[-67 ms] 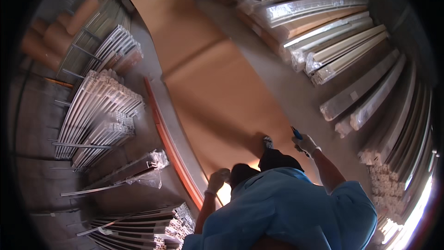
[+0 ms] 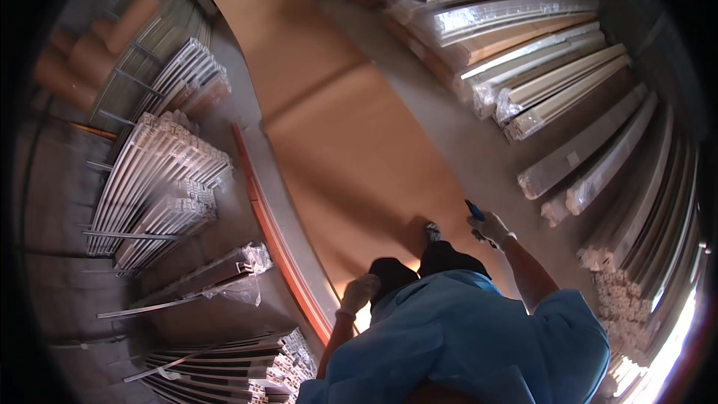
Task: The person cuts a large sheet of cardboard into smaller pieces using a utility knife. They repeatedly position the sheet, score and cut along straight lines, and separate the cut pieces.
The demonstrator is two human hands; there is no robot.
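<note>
Sheeting [image 2: 344, 142], brown and broad, is being seen stretched along the floor [image 2: 428, 101] beneath the body, flanked by a reddish bar [image 2: 278, 236] on the left and long wrapped stacks [image 2: 523, 22] on the right. A blue tool [image 2: 474, 210] is being grasped by the gloved right hand [image 2: 491, 231] near the sheeting's right edge — while the gloved left hand [image 2: 360, 293] is being held beside the left knee [image 2: 392, 277], its grip impossible to tell.

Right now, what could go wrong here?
The right hand grips a blue tool near the edge of the brown sheet; if sharp, it might snag it. The foot seems to be on the sheet, so it could slip or crease it. The long red-orange bar along the left side may trip someone.
</note>
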